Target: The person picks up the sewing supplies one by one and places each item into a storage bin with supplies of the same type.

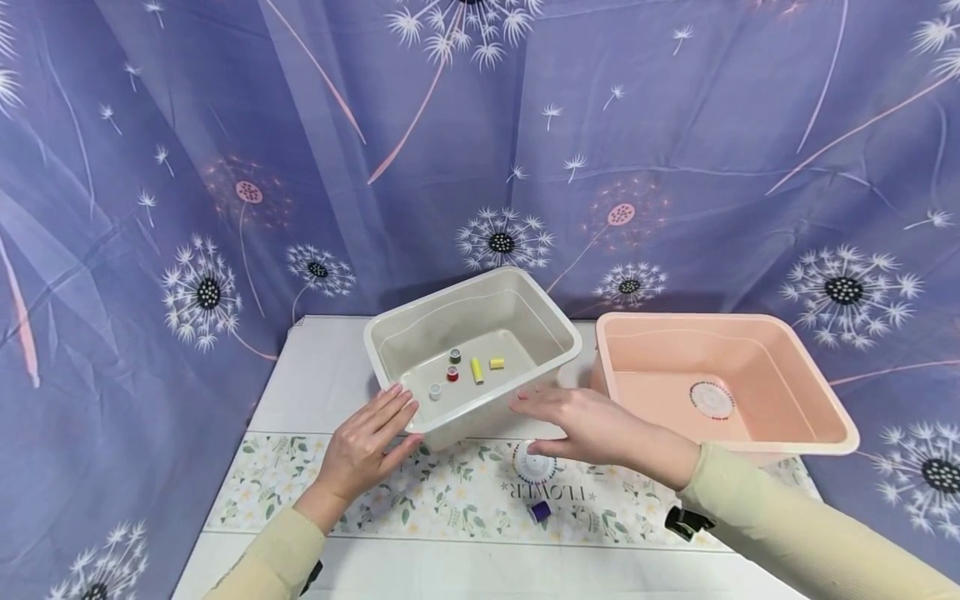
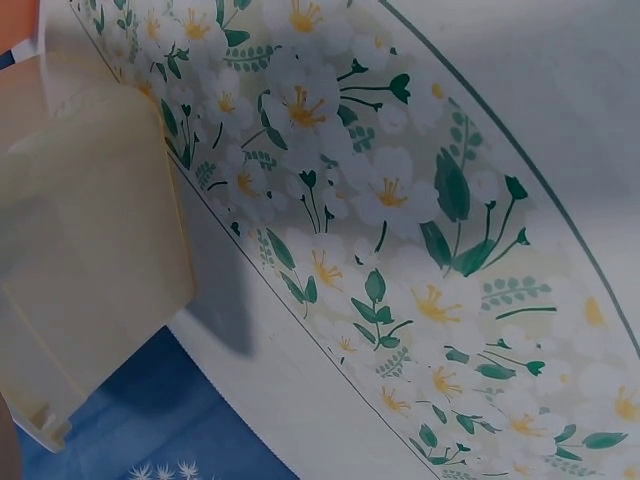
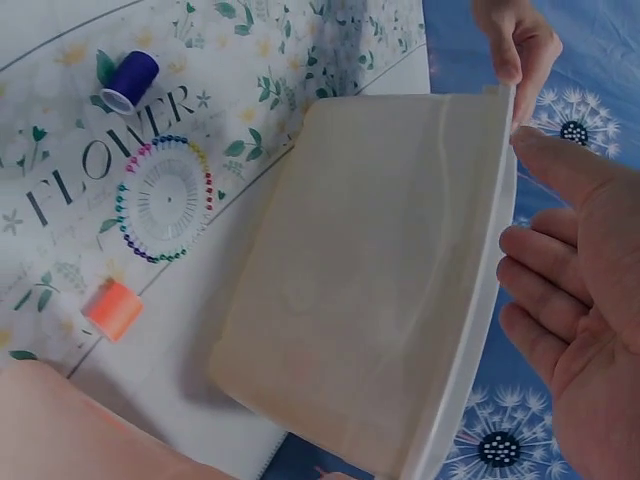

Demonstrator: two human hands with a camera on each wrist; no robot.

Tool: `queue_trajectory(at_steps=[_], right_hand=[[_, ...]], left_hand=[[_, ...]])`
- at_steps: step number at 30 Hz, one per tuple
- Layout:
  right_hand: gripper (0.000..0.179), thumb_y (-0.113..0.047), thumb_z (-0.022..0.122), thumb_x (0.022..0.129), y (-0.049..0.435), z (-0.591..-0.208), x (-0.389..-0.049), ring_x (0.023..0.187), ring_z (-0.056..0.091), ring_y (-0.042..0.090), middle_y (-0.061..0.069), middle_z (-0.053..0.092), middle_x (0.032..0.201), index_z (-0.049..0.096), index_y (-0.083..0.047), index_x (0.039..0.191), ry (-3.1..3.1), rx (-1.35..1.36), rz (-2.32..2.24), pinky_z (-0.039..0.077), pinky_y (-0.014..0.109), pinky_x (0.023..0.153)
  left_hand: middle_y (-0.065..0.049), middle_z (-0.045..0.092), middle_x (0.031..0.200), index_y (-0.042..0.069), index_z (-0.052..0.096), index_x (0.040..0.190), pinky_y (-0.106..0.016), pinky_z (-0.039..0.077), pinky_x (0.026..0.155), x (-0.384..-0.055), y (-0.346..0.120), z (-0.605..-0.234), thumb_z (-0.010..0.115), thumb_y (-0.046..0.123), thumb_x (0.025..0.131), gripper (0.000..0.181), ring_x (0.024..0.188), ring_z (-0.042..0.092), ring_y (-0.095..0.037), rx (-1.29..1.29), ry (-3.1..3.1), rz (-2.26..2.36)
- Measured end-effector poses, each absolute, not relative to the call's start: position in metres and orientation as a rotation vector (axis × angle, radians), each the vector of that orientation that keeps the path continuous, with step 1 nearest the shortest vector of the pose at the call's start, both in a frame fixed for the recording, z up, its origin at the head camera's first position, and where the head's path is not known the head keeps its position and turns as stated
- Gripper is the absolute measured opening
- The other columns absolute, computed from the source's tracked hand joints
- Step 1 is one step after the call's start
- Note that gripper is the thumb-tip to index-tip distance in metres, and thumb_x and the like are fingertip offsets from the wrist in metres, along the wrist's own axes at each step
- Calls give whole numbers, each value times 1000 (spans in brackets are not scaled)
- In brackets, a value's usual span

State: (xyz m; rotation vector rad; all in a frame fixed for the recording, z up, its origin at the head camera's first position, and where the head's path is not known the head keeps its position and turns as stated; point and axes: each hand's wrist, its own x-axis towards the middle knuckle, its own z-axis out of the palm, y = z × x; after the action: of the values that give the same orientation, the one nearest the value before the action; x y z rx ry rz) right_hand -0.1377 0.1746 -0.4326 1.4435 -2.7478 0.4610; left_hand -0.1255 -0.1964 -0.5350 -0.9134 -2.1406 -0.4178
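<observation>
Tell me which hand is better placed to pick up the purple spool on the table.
Right, I'd judge: the right hand is nearer the purple spool and appears to grip nothing, while the left hand is farther off, at a corner of the grey bin.

Purple dandelion-print curtain (image 1: 450, 175) behind

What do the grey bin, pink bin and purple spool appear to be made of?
Grey bin: likely moulded plastic with a soft sheen; note the smooth rolled rim. Pink bin: probably plastic too, smooth, with similar rounded corners. Purple spool: perhaps thread, satiny, since a white core end shows; individual strands aren't distinguishable.
</observation>
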Motion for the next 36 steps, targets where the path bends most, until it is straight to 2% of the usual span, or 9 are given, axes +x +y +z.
queue_trajectory(at_steps=[4,15,36], right_hand=[[64,-40,80,95,176,-437,-135,131,66,38,16,65,147,64,-6,147,-2771,1433,451,59,55,107],[68,-40,83,92,181,-454,-123,133,65,37,16,64,149,64,-6,148,-2783,1406,464,61,56,102],[69,-32,86,91,188,-507,-106,133,64,41,17,66,146,62,-1,148,-2791,1444,552,53,54,115]], left_hand=[[-16,76,127,2,79,124,-49,60,105,-125,-196,-534,52,51,112,57,121,73,-37,-907,-2153,-420],[-16,77,127,2,79,124,-48,60,105,-124,-198,-536,49,52,113,59,119,73,-37,-910,-2160,-404],[-15,76,128,3,79,124,-47,60,107,-124,-197,-535,49,52,113,59,121,72,-36,-902,-2175,-411]])
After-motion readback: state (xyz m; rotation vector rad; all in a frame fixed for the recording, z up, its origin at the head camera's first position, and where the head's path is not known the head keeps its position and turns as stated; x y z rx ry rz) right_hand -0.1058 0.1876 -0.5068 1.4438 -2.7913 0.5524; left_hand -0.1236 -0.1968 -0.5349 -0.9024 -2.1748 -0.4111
